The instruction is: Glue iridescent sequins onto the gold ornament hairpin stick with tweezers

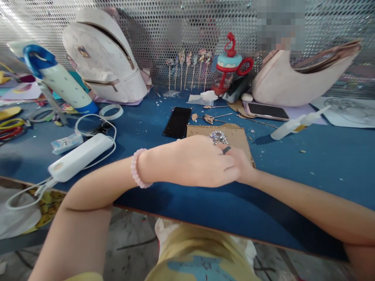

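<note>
Brown cardboard [240,137] is lying on the table [322,164], sparkly bits [218,137] sitting heaped on it, just beyond both hands. Operating from afar, I'm seeing the left hand [202,162] crossing in front of the right hand [241,160], the two overlapping. Left fingers are curling inward, but the left hand's back is hiding both fingertips' work; I'm not managing to tell how far open either grip is, or what it's holding. For handling such tiny stuff, I'm favouring light fingertip pinches and small, slow moves. I'm also preferring working over the cardboard, so drops are landing there. Dipping the left wrist is looking wise, since it's blocking my view. Phone [177,121] is lying near the cardboard's left edge; I'm advising giving it room.
</note>
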`<state>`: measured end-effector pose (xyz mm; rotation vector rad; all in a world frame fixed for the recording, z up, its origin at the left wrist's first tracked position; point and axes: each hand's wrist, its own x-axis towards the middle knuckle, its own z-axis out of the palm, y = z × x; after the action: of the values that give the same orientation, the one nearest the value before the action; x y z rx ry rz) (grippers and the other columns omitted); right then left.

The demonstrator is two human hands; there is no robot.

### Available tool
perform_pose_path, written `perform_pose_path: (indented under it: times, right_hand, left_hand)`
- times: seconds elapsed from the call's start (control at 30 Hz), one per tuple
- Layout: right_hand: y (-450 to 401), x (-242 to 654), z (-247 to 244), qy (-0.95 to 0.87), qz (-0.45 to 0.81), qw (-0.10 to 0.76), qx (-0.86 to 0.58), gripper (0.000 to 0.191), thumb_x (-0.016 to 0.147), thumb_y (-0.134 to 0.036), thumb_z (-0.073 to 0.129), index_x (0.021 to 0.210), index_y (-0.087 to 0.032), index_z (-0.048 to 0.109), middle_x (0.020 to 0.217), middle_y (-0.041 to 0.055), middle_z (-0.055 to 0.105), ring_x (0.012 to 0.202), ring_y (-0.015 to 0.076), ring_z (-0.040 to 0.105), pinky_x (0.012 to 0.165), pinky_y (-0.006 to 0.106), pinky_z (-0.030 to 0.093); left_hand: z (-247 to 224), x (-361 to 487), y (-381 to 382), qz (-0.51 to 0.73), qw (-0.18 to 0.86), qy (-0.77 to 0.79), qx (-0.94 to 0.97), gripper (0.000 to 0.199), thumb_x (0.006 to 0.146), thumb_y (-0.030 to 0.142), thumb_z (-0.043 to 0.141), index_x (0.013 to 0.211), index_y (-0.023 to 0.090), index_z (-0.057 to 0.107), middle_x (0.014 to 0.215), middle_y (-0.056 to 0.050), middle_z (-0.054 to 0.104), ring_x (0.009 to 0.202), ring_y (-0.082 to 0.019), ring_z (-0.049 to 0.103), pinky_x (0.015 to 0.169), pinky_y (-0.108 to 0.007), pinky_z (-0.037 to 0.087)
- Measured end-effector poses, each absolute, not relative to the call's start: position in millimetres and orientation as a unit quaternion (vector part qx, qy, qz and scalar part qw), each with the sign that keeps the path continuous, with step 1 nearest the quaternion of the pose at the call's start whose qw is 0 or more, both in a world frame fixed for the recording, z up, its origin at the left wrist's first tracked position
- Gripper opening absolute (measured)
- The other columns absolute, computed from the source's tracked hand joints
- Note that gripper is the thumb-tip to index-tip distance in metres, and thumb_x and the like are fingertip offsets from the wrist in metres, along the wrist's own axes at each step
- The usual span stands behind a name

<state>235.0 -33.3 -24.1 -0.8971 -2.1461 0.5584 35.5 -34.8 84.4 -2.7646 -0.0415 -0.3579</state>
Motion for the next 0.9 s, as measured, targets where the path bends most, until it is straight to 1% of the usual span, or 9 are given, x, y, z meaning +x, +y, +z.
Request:
perform_pose_path:
  times: [0.1, 0.17, 0.33, 0.47, 0.53, 0.63, 0.73, 0.9]
  right_hand:
    - [-33.7, 235.0, -21.7, -0.847, 0.205, 0.378, -0.312, 0.009, 0.089, -0.016, 0.05, 0.091, -0.02, 0.057, 0.082, 0.0036, 0.067, 0.074, 0.0144, 0.065, 0.065, 0.025, 0.051]
    - [-33.8, 234.4, -20.3, -0.856, 0.184, 0.379, -0.299, 0.007, 0.089, -0.016, 0.051, 0.092, -0.019, 0.057, 0.083, 0.0039, 0.067, 0.074, 0.0142, 0.065, 0.065, 0.025, 0.051]
    - [-34.2, 232.9, -19.0, -0.867, 0.151, 0.368, -0.302, 0.008, 0.093, -0.017, 0.049, 0.092, -0.02, 0.057, 0.081, 0.0035, 0.067, 0.071, 0.0132, 0.065, 0.064, 0.024, 0.05]
    - [-33.6, 232.9, -19.8, -0.873, 0.138, 0.37, -0.285, 0.009, 0.092, -0.015, 0.048, 0.092, -0.02, 0.056, 0.082, 0.0043, 0.067, 0.073, 0.0142, 0.065, 0.065, 0.025, 0.051]
    - [-33.2, 233.2, -20.6, -0.875, 0.136, 0.37, -0.28, 0.009, 0.092, -0.015, 0.048, 0.092, -0.019, 0.056, 0.082, 0.0051, 0.067, 0.074, 0.015, 0.065, 0.066, 0.026, 0.051]
    - [-33.1, 233.6, -21.6, -0.877, 0.137, 0.369, -0.275, 0.009, 0.092, -0.015, 0.048, 0.092, -0.019, 0.056, 0.081, 0.0053, 0.067, 0.074, 0.0153, 0.066, 0.067, 0.027, 0.051]
    - [-33.5, 233.8, -21.8, -0.878, 0.136, 0.37, -0.27, 0.009, 0.091, -0.015, 0.048, 0.092, -0.019, 0.056, 0.08, 0.0053, 0.067, 0.073, 0.0158, 0.066, 0.067, 0.027, 0.052]
    - [-34.5, 233.9, -20.4, -0.88, 0.142, 0.367, -0.265, 0.009, 0.091, -0.015, 0.049, 0.092, -0.019, 0.056, 0.081, 0.0055, 0.067, 0.075, 0.0166, 0.066, 0.068, 0.028, 0.052]
  left_hand:
    - [75.4, 32.1, -34.3, -0.087, 0.162, -0.034, -0.982, 0.028, 0.093, 0.008, 0.036, 0.073, 0.016, 0.054, 0.063, -0.002, 0.057, 0.053, -0.013, 0.048, 0.049, -0.031, 0.025]
    - [72.3, 27.3, -34.9, -0.054, 0.138, -0.067, -0.987, 0.028, 0.094, 0.011, 0.036, 0.073, 0.016, 0.054, 0.061, -0.002, 0.056, 0.051, -0.014, 0.049, 0.049, -0.031, 0.024]
    - [66.8, 18.2, -31.3, 0.054, 0.088, -0.18, -0.978, 0.026, 0.091, 0.013, 0.043, 0.071, 0.015, 0.06, 0.063, -0.004, 0.06, 0.056, -0.016, 0.056, 0.05, -0.031, 0.025]
    - [57.5, 19.8, -21.3, 0.104, 0.015, -0.251, -0.962, 0.025, 0.087, 0.013, 0.046, 0.07, 0.015, 0.064, 0.058, -0.004, 0.06, 0.053, -0.017, 0.055, 0.047, -0.03, 0.023]
    - [54.6, 23.1, -17.8, 0.128, -0.012, -0.265, -0.956, 0.024, 0.086, 0.012, 0.045, 0.076, 0.015, 0.067, 0.059, -0.005, 0.061, 0.054, -0.018, 0.056, 0.048, -0.03, 0.026]
    - [54.9, 30.1, -17.0, 0.184, -0.023, -0.27, -0.945, 0.025, 0.085, 0.011, 0.045, 0.083, 0.013, 0.07, 0.067, -0.007, 0.067, 0.061, -0.02, 0.061, 0.051, -0.028, 0.032]
    - [57.2, 36.1, -18.5, 0.219, -0.031, -0.278, -0.935, 0.023, 0.085, 0.01, 0.047, 0.082, 0.012, 0.069, 0.073, -0.01, 0.07, 0.068, -0.021, 0.065, 0.055, -0.028, 0.036]
    - [57.4, 38.7, -18.8, 0.219, -0.045, -0.278, -0.934, 0.024, 0.085, 0.009, 0.045, 0.083, 0.011, 0.069, 0.074, -0.01, 0.069, 0.068, -0.023, 0.066, 0.056, -0.029, 0.041]
